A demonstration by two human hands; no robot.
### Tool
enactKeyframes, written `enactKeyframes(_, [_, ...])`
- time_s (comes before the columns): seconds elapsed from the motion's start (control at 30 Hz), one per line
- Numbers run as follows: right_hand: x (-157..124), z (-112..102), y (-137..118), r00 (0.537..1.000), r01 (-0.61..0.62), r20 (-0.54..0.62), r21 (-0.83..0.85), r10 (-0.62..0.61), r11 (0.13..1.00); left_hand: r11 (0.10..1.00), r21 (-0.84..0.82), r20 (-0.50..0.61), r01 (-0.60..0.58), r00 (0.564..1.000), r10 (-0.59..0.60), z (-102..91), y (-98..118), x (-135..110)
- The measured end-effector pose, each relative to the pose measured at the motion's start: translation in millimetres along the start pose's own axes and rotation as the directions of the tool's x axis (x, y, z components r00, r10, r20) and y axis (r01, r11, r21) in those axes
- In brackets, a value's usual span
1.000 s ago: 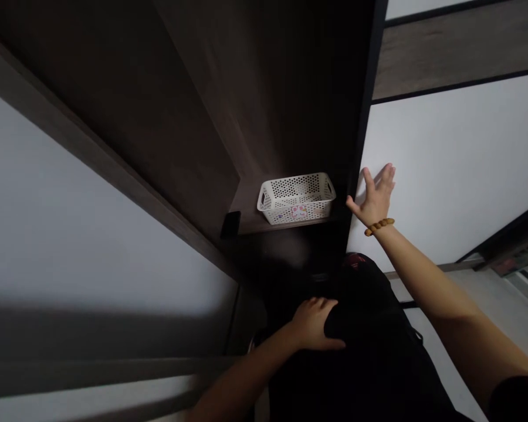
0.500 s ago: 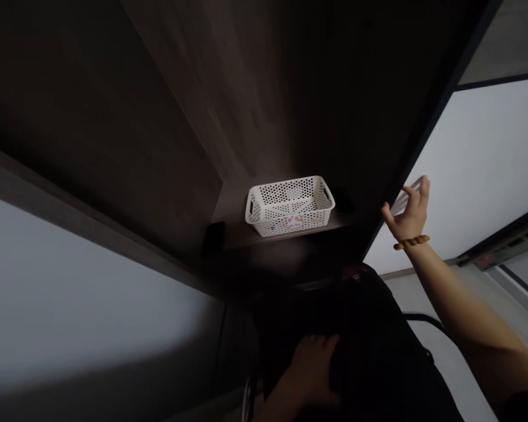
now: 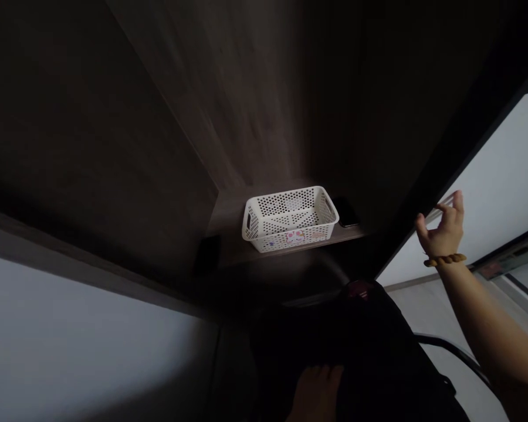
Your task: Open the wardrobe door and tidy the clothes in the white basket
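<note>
My right hand [image 3: 442, 231], with a brown twisted band at the wrist, is at the dark-framed edge of a white door [image 3: 501, 181]. The thumb lies at the dark frame and the other fingers are bent against the white face, so the hand grips the door's edge. Low in view, my left hand [image 3: 317, 387] lies flat on dark clothing [image 3: 378, 351], fingers stretched out and holding nothing. Ahead of me, a white perforated basket [image 3: 290, 220] with a pink-and-white sticker stands on a wooden shelf [image 3: 229, 234] inside the dark cabinet.
A black, flat, phone-like object [image 3: 347, 212] lies right of the basket, and a dark object [image 3: 207, 252] is on its left. A white panel [image 3: 70, 340] fills the lower left. Pale floor [image 3: 416, 299] and a dark curved bar [image 3: 449, 346] show at the lower right.
My right hand and the door's edge have moved right, widening the cabinet opening and uncovering more of the black object beside the basket. My left hand sits lower in view, still resting on the clothing.
</note>
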State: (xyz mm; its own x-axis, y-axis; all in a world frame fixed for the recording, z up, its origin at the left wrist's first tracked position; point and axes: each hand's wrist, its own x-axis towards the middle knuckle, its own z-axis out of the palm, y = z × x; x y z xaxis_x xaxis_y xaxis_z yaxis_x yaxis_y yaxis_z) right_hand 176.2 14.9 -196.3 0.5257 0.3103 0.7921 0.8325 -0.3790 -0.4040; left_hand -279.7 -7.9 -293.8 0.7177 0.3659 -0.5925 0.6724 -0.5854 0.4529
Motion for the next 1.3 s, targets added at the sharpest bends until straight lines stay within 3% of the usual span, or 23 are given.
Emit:
enactKeyframes(0.23, [10,-2,18,0.999,-0.034,-0.001,0.048,0.034,0.998,0.993,0.105,0.062,0.054,0.996,-0.061,-14.9,1,2])
enactKeyframes(0.43, [11,-14,30,0.997,-0.073,0.001,0.106,0.074,0.992,0.998,0.054,0.022,0.016,1.000,-0.017,-13.8,3,0])
enactKeyframes(0.53, [-15,-33,11,0.999,0.030,-0.025,0.147,-0.027,0.989,1.000,0.010,-0.032,-0.010,0.999,0.010,-7.9,0,-2])
enactKeyframes(0.57, [-29,-42,0,0.993,0.099,0.048,0.200,-0.110,0.975,1.000,-0.003,-0.050,-0.021,0.999,0.021,-7.7,0,-4])
enactKeyframes(0.6, [-45,-51,-12,0.953,0.164,0.200,0.291,-0.227,0.943,0.999,-0.015,-0.063,-0.029,0.998,0.028,-9.1,1,-6])
enactKeyframes(0.63, [-62,-60,-24,0.823,0.201,0.421,0.410,-0.380,0.890,0.999,-0.024,-0.077,-0.031,0.997,0.029,-12.3,3,-9])
enactKeyframes(0.67, [-79,-69,-37,0.600,0.190,0.616,0.509,-0.509,0.840,0.999,-0.032,-0.098,-0.033,0.995,0.030,-17.6,5,-12])
enactKeyframes(0.7, [-95,-77,-48,0.364,0.147,0.737,0.559,-0.570,0.816,0.999,-0.037,-0.126,-0.036,0.992,0.031,-25.1,7,-16])
enactKeyframes(0.73, [-109,-84,-58,0.155,0.107,0.800,0.570,-0.580,0.815,0.998,-0.039,-0.164,-0.040,0.986,0.033,-34.6,10,-20])
enactKeyframes(0.77, [-119,-89,-67,0.013,0.087,0.833,0.550,-0.553,0.831,0.999,-0.033,-0.211,-0.042,0.977,0.034,-46.0,12,-25])
enactKeyframes(0.8, [-125,-92,-74,-0.050,0.093,0.855,0.518,-0.516,0.850,0.999,-0.014,-0.263,-0.042,0.964,0.037,-59.2,14,-29])
enactKeyframes(0.83, [-126,-94,-79,-0.050,0.122,0.872,0.489,-0.486,0.864,0.999,0.019,-0.311,-0.038,0.949,0.042,-74.2,15,-34])
enactKeyframes(0.87, [-122,-93,-84,-0.006,0.167,0.881,0.468,-0.474,0.868,0.998,0.064,-0.355,-0.028,0.933,0.049,-91.0,16,-38])
enactKeyframes(0.97, [-85,-82,-99,0.241,0.377,0.805,0.437,-0.542,0.817,0.972,0.233,-0.502,0.039,0.861,0.086,-151.5,16,-44])
enactKeyframes(1.0, [-65,-75,-106,0.313,0.448,0.757,0.415,-0.574,0.792,0.957,0.283,-0.560,0.068,0.822,0.107,-174.7,16,-44])
enactKeyframes(1.1, [-2,-48,-136,0.471,0.578,0.656,0.275,-0.590,0.768,0.905,0.386,-0.751,0.178,0.630,0.197,-247.8,15,-32])
enactKeyframes(1.13, [17,-37,-149,0.502,0.589,0.653,0.222,-0.567,0.777,0.893,0.398,-0.790,0.209,0.573,0.218,-270.8,14,-25])
enactKeyframes(1.2, [48,-11,-175,0.520,0.591,0.688,0.138,-0.506,0.795,0.880,0.410,-0.819,0.241,0.521,0.239,-309.5,8,-7])
enactKeyframes(1.3, [72,31,-206,0.465,0.587,0.785,0.074,-0.410,0.806,0.881,0.381,-0.823,0.281,0.536,0.185,-343.0,-6,25])
